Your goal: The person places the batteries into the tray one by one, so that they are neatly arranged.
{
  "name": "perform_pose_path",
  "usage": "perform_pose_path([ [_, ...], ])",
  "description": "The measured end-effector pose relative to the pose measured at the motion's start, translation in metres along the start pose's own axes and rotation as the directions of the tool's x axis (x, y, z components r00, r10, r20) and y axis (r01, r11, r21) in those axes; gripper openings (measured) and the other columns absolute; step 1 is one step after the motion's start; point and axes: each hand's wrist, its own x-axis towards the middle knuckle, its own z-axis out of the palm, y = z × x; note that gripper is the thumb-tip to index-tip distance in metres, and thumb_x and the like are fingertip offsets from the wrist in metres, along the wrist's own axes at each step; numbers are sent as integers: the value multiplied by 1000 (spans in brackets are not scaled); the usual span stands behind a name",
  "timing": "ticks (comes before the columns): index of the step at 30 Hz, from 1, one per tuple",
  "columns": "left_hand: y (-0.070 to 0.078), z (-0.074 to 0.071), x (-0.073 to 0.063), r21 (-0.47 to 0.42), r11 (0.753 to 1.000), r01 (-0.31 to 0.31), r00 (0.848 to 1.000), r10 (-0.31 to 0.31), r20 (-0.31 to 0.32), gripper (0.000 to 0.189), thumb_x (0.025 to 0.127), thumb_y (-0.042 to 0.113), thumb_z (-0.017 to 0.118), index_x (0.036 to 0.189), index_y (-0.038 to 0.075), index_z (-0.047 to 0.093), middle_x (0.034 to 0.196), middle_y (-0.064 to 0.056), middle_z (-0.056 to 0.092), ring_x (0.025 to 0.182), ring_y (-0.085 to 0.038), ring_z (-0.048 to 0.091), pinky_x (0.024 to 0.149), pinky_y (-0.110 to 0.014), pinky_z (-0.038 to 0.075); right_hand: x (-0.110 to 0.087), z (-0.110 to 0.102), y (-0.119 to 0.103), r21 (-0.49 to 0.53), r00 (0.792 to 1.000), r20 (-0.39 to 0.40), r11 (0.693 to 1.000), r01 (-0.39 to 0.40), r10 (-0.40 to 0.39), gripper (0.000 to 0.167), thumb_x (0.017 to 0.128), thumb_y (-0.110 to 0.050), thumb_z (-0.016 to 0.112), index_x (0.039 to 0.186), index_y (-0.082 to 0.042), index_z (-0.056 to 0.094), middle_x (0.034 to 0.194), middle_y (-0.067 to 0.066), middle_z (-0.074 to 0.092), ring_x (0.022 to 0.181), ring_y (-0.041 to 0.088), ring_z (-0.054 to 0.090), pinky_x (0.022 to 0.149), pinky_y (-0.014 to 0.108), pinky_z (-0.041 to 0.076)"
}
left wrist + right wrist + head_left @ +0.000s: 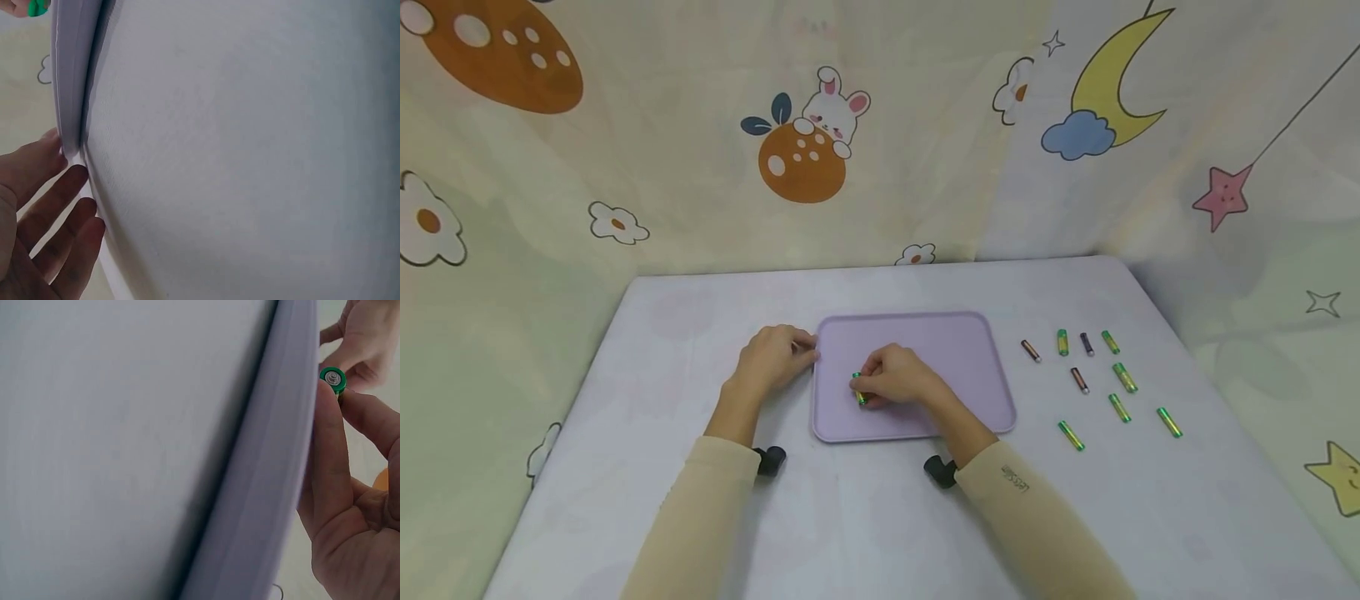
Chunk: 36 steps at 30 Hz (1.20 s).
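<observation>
My right hand (898,377) pinches a green and gold battery (860,390) between thumb and fingers, over the left half of a shallow lilac tray (932,337). In the right wrist view the battery (332,377) shows its round metal end within a green rim. My left hand (771,358) is at the tray's left edge, its fingers loosely extended. From the left wrist, its thumb meets the corner of the tray wall (70,81), and the other fingertips (78,175) are spread near the tabletop.
Right of the tray, loose batteries lie scattered on the white-covered table (850,517). Several are green and gold, such as the nearest battery (1071,436); others, like the small battery (1031,351), are brown or dark. A patterned curtain (700,125) hangs behind.
</observation>
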Motion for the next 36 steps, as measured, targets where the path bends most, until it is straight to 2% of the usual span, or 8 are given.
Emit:
perform_pose_path([
  [9, -1, 0, 1, -4, 1000, 9, 1000, -9, 18, 33, 96, 33, 72, 125, 19, 75, 122, -4, 74, 108, -26, 66, 88, -51, 53, 12, 22, -13, -34, 1000, -10, 999, -8, 8, 20, 92, -25, 77, 86, -7, 70, 67, 0, 74, 60, 12, 73, 59, 22, 50],
  [14, 0, 1, 2, -16, 1000, -3, 1000, 3, 24, 32, 95, 32, 72, 124, 18, 76, 123, -6, 73, 109, -27, 67, 89, -50, 54, 15, 30, -18, -79, 999, -29, 997, -28, 26, 20, 91, -27, 79, 83, -10, 70, 64, -2, 72, 59, 11, 72, 59, 23, 49],
  [20, 0, -2, 2, -12, 1000, 4, 1000, -4, 26, 31, 95, 32, 72, 123, 18, 77, 124, -6, 73, 109, -27, 67, 88, -50, 54, 19, 37, -23, -116, 999, -41, 993, -2, -2, 22, 90, -29, 80, 79, -12, 71, 60, -3, 71, 58, 10, 71, 59, 23, 48],
  [29, -1, -1, 3, -19, 1000, 6, 999, -5, 34, 33, 95, 32, 73, 123, 16, 77, 123, -6, 74, 108, -27, 67, 88, -51, 54, 15, 41, -26, -145, 999, -35, 989, 5, -11, 25, 93, -33, 77, 79, -13, 71, 62, 0, 72, 60, 12, 70, 58, 24, 46],
  [36, -1, -6, 2, -18, 1000, 13, 999, -12, 37, 34, 95, 34, 73, 124, 17, 76, 120, -5, 74, 108, -27, 67, 88, -50, 54, 8, 37, -26, -149, 1000, -23, 989, 1, -4, 23, 94, -33, 74, 83, -13, 69, 62, -2, 71, 60, 11, 69, 59, 26, 46],
])
